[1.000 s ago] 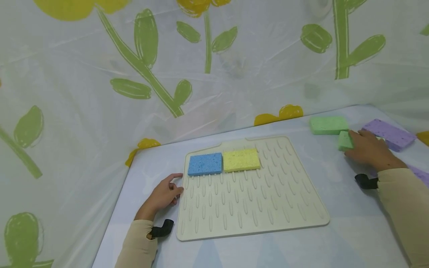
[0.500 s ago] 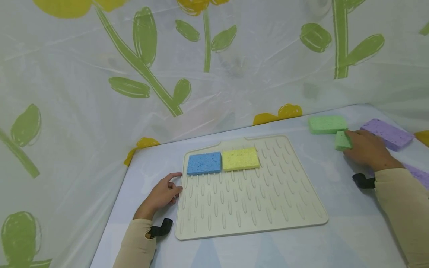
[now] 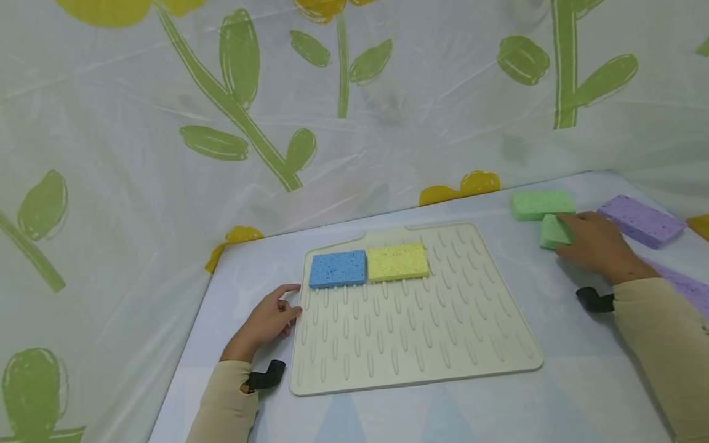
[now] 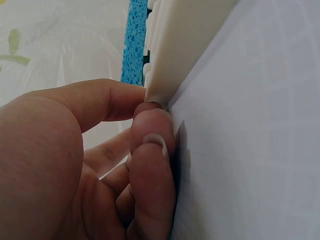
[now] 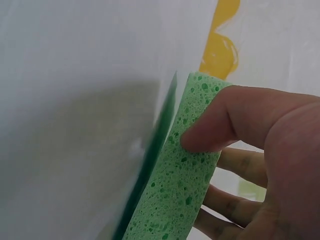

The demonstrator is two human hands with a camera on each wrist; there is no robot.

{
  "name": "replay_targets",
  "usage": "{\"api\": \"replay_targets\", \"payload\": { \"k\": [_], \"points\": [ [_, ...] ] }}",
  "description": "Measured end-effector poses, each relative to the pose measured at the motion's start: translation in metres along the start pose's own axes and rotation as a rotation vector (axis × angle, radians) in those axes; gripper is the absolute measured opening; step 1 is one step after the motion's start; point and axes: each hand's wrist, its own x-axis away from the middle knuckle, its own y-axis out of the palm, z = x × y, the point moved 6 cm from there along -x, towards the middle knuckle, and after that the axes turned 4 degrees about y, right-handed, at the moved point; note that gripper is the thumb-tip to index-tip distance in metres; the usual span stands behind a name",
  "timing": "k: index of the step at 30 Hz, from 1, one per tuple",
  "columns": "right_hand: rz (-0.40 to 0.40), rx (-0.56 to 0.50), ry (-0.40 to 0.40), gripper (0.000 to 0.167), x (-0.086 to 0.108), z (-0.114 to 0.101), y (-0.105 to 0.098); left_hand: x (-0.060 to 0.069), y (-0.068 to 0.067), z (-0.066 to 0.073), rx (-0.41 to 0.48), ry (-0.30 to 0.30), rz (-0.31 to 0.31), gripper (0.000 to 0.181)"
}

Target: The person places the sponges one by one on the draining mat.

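Observation:
My right hand (image 3: 598,243) grips a green sponge (image 3: 555,232) by its end. In the right wrist view the thumb lies across the pitted face of this sponge (image 5: 172,175), fingers on its far side. A second green sponge (image 3: 543,205) lies just behind it. My left hand (image 3: 269,320) touches the left edge of a cream ridged mat (image 3: 410,344) with index finger and thumb tips; its other fingers are loosely bent. In the left wrist view the thumb (image 4: 115,100) meets the mat's edge (image 4: 175,55). A blue sponge (image 3: 338,269) and a yellow sponge (image 3: 397,262) lie side by side on the mat.
A purple sponge (image 3: 641,220) lies at the far right, and another purple sponge (image 3: 684,288) is partly hidden by the right sleeve. Behind the white table (image 3: 487,412) hangs a flower-patterned sheet (image 3: 388,154).
My right hand has moved left with the green sponge, away from the purple sponges. My left hand stays at the mat's edge, and the blue and yellow sponges stay put.

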Motion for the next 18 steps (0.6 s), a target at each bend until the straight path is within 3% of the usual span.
{"api": "replay_targets", "payload": {
  "k": [10, 18],
  "points": [
    [-0.051, -0.087, -0.007, 0.076, 0.002, -0.017, 0.0, -0.001, 0.001, -0.001, -0.001, 0.014, 0.0, 0.057],
    [-0.033, -0.077, -0.025, 0.074, 0.003, -0.03, 0.002, 0.0, 0.001, 0.0, -0.007, -0.001, 0.006, 0.057]
  ]
}}
